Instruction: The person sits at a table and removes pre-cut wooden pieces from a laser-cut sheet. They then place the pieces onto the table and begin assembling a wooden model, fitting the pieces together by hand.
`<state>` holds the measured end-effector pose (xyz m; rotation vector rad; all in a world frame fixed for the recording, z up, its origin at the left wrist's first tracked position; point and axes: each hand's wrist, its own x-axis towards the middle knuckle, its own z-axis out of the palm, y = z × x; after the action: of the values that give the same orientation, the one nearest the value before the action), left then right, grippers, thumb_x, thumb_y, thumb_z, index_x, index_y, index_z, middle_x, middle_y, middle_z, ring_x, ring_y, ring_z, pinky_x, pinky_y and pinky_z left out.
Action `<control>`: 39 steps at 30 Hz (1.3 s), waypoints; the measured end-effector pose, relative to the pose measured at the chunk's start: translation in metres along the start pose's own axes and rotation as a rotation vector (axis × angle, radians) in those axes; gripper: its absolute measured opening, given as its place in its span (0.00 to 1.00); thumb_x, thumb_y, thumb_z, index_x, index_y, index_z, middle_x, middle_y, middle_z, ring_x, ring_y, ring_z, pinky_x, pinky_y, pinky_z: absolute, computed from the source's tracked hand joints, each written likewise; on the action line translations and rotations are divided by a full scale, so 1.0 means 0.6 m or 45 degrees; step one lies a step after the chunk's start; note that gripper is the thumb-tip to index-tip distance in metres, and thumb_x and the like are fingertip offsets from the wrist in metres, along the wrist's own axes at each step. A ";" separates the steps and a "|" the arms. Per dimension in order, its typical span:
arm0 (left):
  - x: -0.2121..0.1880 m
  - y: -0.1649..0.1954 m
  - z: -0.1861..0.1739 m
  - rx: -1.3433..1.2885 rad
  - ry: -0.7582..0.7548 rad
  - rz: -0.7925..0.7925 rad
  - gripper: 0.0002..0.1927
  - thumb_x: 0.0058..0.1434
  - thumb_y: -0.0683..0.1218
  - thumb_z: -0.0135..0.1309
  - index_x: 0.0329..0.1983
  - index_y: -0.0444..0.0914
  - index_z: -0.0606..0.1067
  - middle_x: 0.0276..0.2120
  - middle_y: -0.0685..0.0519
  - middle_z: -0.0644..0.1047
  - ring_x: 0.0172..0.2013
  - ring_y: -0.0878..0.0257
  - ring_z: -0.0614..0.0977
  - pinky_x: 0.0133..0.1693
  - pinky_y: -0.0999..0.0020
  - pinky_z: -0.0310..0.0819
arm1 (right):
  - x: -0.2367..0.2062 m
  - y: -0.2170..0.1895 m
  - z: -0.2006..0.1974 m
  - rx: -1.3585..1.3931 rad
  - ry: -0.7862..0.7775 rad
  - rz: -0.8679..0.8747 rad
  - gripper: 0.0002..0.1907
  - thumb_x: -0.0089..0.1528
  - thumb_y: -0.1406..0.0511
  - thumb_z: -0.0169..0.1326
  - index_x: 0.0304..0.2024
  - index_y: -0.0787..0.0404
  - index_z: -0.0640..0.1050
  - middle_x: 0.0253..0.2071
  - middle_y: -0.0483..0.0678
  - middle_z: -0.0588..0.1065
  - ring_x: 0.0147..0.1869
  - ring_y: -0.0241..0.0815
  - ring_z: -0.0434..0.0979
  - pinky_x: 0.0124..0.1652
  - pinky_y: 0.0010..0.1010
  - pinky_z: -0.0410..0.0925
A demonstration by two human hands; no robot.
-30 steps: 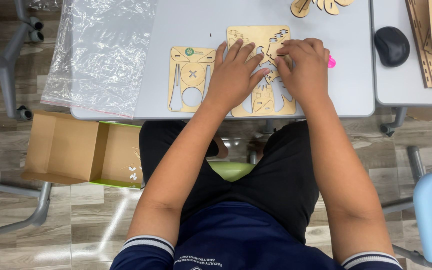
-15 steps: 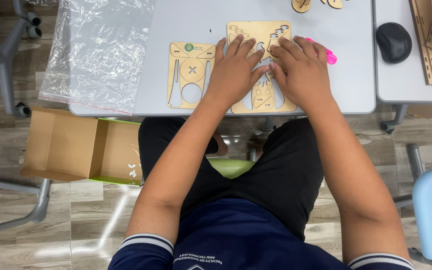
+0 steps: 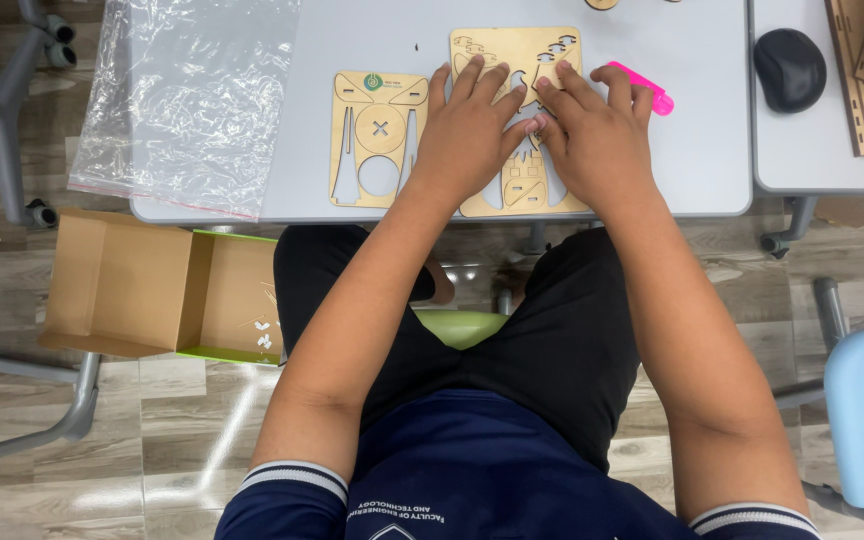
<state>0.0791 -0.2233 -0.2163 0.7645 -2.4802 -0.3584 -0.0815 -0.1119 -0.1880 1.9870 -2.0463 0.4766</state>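
- Head view: a laser-cut wooden sheet (image 3: pixel 517 50) is seen lying flat on the grey tabletop (image 3: pixel 692 150), close to its near edge, with both hands laid on it.
- The left hand (image 3: pixel 472 135) is pressed palm-down on the left half of the sheet, fingers spread and pointing to the far side; nothing is gripped.
- The right hand (image 3: pixel 597 135) is pressed flat on the right half, fingers spread; its thumb is met by the left thumb over the middle of the sheet.
- A second wooden sheet (image 3: pixel 377 135), with a round hole and a crossed disc, is seen just left of the left hand, apart from the first sheet.
- A pink tool (image 3: pixel 647 90) is found just beyond the right fingertips.
- A clear plastic bag (image 3: pixel 187 100) is draped over the left edge of the tabletop.
- An open cardboard box (image 3: pixel 152 285) is seen on the floor at the left.
- A black mouse (image 3: pixel 790 68) is set on the neighbouring tabletop at the right.
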 end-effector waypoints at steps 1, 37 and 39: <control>-0.001 0.000 0.000 0.014 -0.002 0.004 0.24 0.69 0.62 0.50 0.57 0.43 0.79 0.61 0.47 0.74 0.67 0.47 0.66 0.67 0.39 0.46 | 0.001 0.001 0.001 -0.003 0.007 0.004 0.17 0.72 0.59 0.58 0.62 0.54 0.81 0.68 0.47 0.75 0.66 0.54 0.66 0.64 0.47 0.54; 0.007 -0.002 -0.007 -0.018 -0.077 -0.053 0.22 0.66 0.60 0.52 0.56 0.45 0.79 0.61 0.50 0.74 0.67 0.51 0.66 0.67 0.36 0.42 | 0.097 0.060 0.001 0.313 -0.466 0.707 0.33 0.48 0.51 0.74 0.56 0.43 0.81 0.64 0.41 0.69 0.68 0.54 0.58 0.64 0.50 0.53; 0.007 -0.003 -0.005 -0.026 -0.081 -0.055 0.22 0.66 0.60 0.53 0.56 0.45 0.79 0.61 0.50 0.74 0.67 0.50 0.66 0.67 0.37 0.43 | 0.105 0.062 0.001 0.315 -0.486 0.743 0.34 0.46 0.52 0.75 0.55 0.42 0.81 0.64 0.43 0.68 0.68 0.54 0.58 0.63 0.52 0.53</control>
<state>0.0787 -0.2277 -0.2127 0.8108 -2.5185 -0.4299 -0.1209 -0.1692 -0.1658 1.6666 -2.9551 0.5050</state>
